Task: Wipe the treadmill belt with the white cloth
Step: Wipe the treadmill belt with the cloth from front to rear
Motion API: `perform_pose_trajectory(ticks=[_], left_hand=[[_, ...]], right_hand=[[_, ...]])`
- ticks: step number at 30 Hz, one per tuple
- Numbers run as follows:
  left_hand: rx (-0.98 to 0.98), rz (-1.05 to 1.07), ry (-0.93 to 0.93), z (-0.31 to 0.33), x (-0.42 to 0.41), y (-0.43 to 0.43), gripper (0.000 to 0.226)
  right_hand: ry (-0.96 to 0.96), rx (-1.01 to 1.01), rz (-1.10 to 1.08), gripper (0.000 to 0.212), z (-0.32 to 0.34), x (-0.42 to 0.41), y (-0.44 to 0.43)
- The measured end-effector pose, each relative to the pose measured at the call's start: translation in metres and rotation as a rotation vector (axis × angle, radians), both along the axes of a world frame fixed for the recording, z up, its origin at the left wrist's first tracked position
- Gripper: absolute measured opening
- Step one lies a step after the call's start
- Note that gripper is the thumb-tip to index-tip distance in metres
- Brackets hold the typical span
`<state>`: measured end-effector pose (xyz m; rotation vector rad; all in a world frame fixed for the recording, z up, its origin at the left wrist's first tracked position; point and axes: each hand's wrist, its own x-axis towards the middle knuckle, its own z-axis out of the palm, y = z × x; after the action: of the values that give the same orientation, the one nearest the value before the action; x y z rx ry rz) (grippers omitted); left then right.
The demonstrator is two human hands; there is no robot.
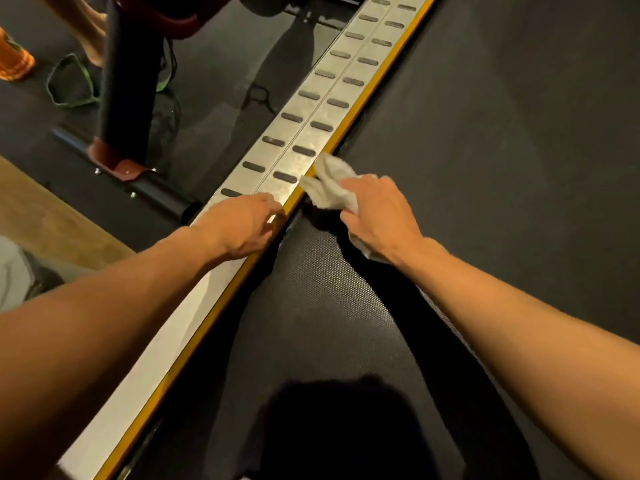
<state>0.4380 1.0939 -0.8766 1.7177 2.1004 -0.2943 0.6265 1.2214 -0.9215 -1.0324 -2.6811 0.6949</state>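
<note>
- The right hand (pixel 377 216) presses a crumpled white cloth (pixel 330 185) down on the dark treadmill belt (pixel 485 133), with the fingers closed around the cloth.
- The cloth lies at the edge of the belt, just beside the yellow strip (pixel 346 129). One corner of the cloth touches the strip and perhaps laps onto it.
- The left hand (pixel 239 223) rests palm down on the silver side rail (pixel 311 109), on the other side of the yellow strip from the cloth. It holds nothing; the fingers are bent loosely over the rail edge.
- I judge that the step in hand is to wipe the belt margin next to the yellow strip, where dirt likely collects.
- To do it well, the right hand should keep the cloth flat and pressed, and pull it along the strip in long, overlapping strokes, not in short rubs.
- The cloth is bunched, so only a small part seems to touch the belt. Spreading it under the palm would cover more surface.
- The left hand on the rail gives good support for leaning; it is better to keep it there.
- The belt surface far from the strip looks matt and dusty, so I think much of the belt is not yet wiped.
- A risk: the belt may slide under the pressure, so the push should be steady.
</note>
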Motion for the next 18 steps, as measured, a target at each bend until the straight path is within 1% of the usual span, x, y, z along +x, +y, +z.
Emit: perform_pose_trajectory(ticks=[1,2,4,5,7,8,9,10,11,13,15,17,18], left_hand=[[-0.007,0.008,-0.004,0.002,0.001,0.0,0.044],[-0.025,0.014,-0.003,0.004,0.003,0.0,0.047],[-0.068,0.027,-0.002,0.007,0.008,-0.003,0.051],[-0.087,0.033,0.0,0.008,0.01,-0.005,0.054],[-0.117,0.032,0.038,0.006,0.012,-0.007,0.059],[-0.125,0.024,0.066,0.005,0.011,-0.007,0.063],[-0.127,0.018,0.084,0.004,0.011,-0.007,0.066],[-0.122,0.022,0.091,0.003,0.01,-0.008,0.067],[-0.109,0.034,0.084,0.003,0.01,-0.008,0.065],[-0.065,0.037,0.042,0.004,0.015,-0.006,0.059],[-0.029,0.011,-0.002,0.005,0.022,-0.004,0.057],[-0.028,0.008,-0.024,0.005,0.027,-0.003,0.056],[-0.034,0.009,-0.023,0.005,0.027,-0.004,0.056]], right_hand=[[-0.06,0.044,-0.023,0.039,-0.004,-0.002,0.005],[-0.105,0.093,0.001,0.037,-0.011,-0.001,0.003],[-0.119,0.116,0.11,0.041,-0.025,0.008,-0.022],[-0.086,0.117,0.2,0.043,-0.03,0.017,-0.039],[0.033,0.049,0.464,0.04,-0.029,0.035,-0.075],[0.062,0.002,0.586,0.038,-0.024,0.041,-0.087],[0.057,-0.032,0.656,0.036,-0.018,0.042,-0.089],[0.046,-0.024,0.659,0.036,-0.013,0.04,-0.081],[0.031,0.002,0.595,0.036,-0.008,0.035,-0.068],[-0.025,0.082,0.368,0.039,-0.003,0.025,-0.033],[-0.119,0.083,0.177,0.042,-0.009,0.024,-0.013],[-0.18,0.096,0.123,0.044,-0.015,0.029,-0.025],[-0.142,0.116,0.149,0.044,-0.018,0.033,-0.041]])
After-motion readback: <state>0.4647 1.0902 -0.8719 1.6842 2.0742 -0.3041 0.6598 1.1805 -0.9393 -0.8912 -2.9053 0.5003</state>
